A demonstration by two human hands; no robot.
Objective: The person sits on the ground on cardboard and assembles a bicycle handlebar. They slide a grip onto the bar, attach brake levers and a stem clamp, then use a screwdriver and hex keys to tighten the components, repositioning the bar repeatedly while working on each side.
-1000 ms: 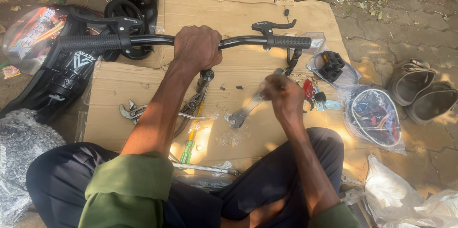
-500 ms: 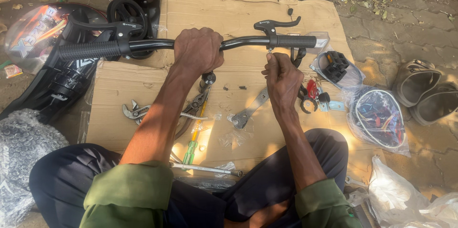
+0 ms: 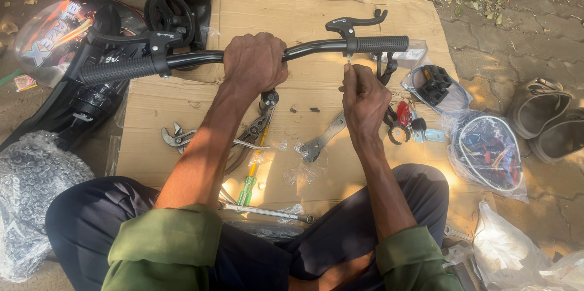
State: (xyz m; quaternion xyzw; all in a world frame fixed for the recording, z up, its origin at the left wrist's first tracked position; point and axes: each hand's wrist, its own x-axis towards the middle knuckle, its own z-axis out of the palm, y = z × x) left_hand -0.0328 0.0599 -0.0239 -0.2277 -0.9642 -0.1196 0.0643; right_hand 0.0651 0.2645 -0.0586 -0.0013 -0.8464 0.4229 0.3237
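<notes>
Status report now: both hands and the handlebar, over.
Left hand grips handlebar at centre. Right hand holds small thin tool up at brake lever clamp. Nothing between them.

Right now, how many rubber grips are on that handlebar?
2. One rubber grip sits on the handlebar's left end, the other rubber grip on its right end, just above the right hand. The left hand clasps the middle.

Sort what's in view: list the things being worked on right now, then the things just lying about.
In hand:
left hand gripping the handlebar
right hand holding a small key at the brake lever clamp

Lying about:
flat spanner
pliers
green screwdriver
sandals
</notes>
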